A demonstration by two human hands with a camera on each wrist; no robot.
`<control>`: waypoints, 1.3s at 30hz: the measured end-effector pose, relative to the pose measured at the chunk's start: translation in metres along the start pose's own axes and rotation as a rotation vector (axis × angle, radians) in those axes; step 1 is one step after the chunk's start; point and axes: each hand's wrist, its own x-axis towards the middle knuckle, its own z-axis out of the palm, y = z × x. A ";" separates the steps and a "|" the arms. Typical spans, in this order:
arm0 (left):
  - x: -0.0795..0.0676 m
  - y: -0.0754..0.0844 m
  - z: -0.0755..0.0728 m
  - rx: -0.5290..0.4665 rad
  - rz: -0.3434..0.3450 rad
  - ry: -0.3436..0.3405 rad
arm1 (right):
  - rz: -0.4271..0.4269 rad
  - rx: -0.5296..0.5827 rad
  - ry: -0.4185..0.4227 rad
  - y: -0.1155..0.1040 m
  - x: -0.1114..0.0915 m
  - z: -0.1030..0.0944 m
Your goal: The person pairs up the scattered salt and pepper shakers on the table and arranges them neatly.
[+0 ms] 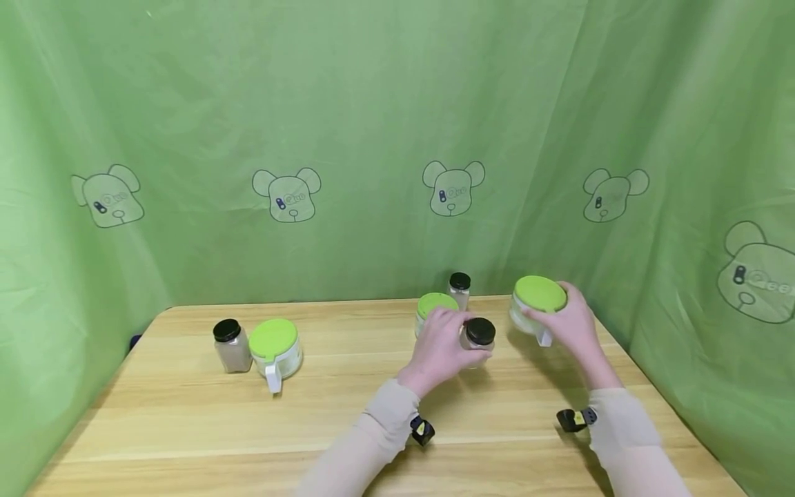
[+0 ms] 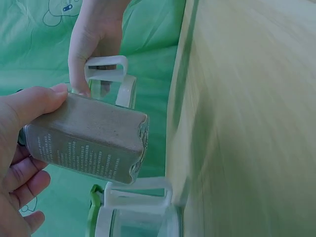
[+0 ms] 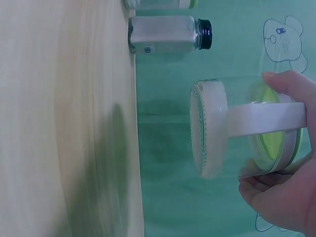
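Observation:
My left hand (image 1: pixel 439 348) grips a square clear spice jar (image 2: pixel 91 133) of grey-brown powder by its black-lid end, thumb on one side. In the left wrist view the jar's base hangs clear of the table. My right hand (image 1: pixel 574 324) holds a round glass seasoning pot (image 3: pixel 212 143) around its green lid. Its white handle points toward me, white contents lie at its bottom, and it is raised above the table. Partly hidden behind my left hand stands a second green-lidded pot (image 1: pixel 437 302), with another black-lidded spice jar (image 3: pixel 165 34) beside it.
On the left of the wooden table (image 1: pixel 205 428), a black-lidded spice jar (image 1: pixel 232 348) and a green-lidded pot (image 1: pixel 275 339) with a white handle stand side by side. A green curtain (image 1: pixel 373 241) printed with bear heads hangs behind the table and along its sides.

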 end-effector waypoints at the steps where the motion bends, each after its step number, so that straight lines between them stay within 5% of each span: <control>1: -0.001 -0.001 -0.002 0.004 0.002 -0.002 | -0.002 -0.001 0.001 -0.001 -0.001 -0.001; 24: -0.030 -0.022 -0.028 0.033 0.158 0.028 | -0.117 -0.014 -0.016 -0.020 -0.032 -0.009; 39: -0.050 -0.035 -0.049 0.050 0.143 -0.017 | -0.159 0.003 -0.043 -0.029 -0.047 -0.006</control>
